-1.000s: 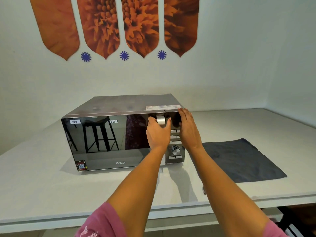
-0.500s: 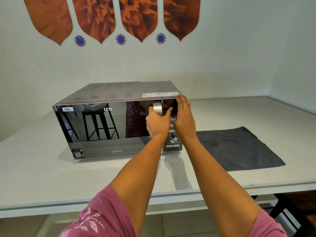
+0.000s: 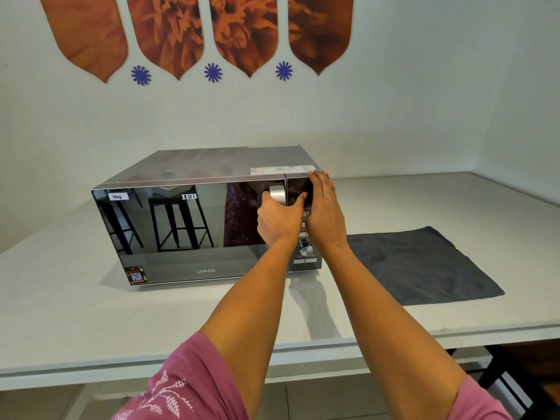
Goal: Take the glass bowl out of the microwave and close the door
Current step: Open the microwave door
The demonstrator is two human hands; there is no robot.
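Observation:
A silver microwave [image 3: 212, 160] with a mirrored door [image 3: 181, 231] stands on the white counter; the door is closed. My left hand [image 3: 277, 221] is wrapped around the metal door handle [image 3: 278, 194]. Flat against the control panel [image 3: 306, 259] on the right lies my right hand [image 3: 325, 213], its fingers reaching the microwave's top edge. The glass bowl is hidden; the mirrored door only shows reflections of stools.
A dark grey cloth [image 3: 421, 265] lies flat on the counter [image 3: 75, 313] just right of the microwave. The counter's front edge runs below my forearms. Orange petal-shaped wall decorations [image 3: 169, 34] hang behind. A dark stool [image 3: 515, 380] stands under the counter at the right.
Both hands stay put on the handle and the panel. The door stays closed. My view has shifted slightly, so the microwave sits a little differently in frame.

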